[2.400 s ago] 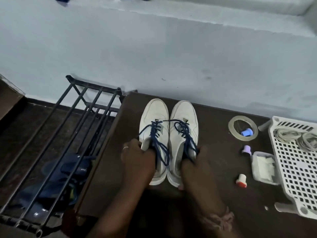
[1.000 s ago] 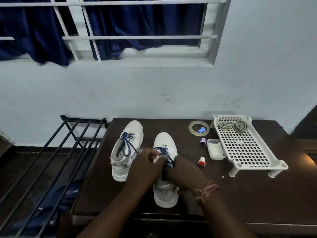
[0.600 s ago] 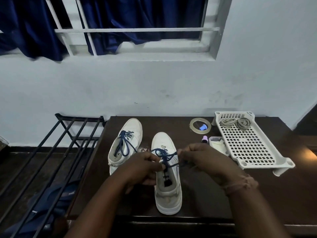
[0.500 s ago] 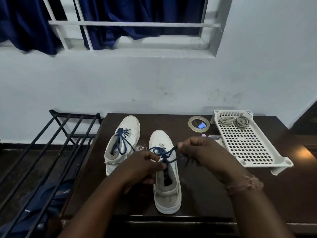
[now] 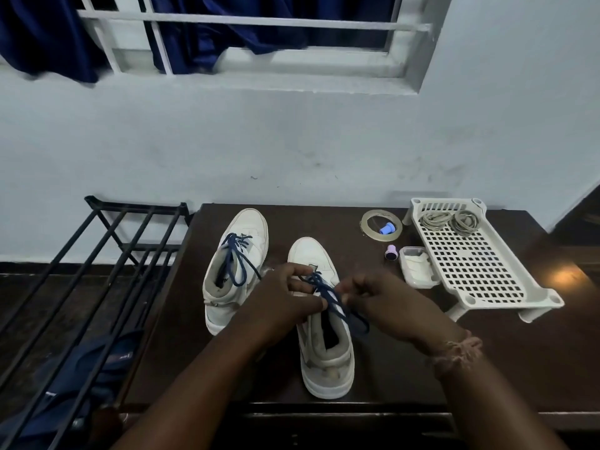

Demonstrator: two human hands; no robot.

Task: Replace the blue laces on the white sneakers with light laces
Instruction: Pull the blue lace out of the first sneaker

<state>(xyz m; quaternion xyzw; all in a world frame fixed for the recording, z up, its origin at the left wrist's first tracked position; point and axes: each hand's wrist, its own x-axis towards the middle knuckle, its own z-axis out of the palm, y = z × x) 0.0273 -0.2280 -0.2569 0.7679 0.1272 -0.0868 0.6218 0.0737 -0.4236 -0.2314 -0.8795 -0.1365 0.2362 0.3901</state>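
Dark counter carries a white tray right of both hands, which pinch the near sneaker's blue lace.

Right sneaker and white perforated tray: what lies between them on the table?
Head view: a small purple-capped piece and a shallow white container, beside the tray, right of the right sneaker.
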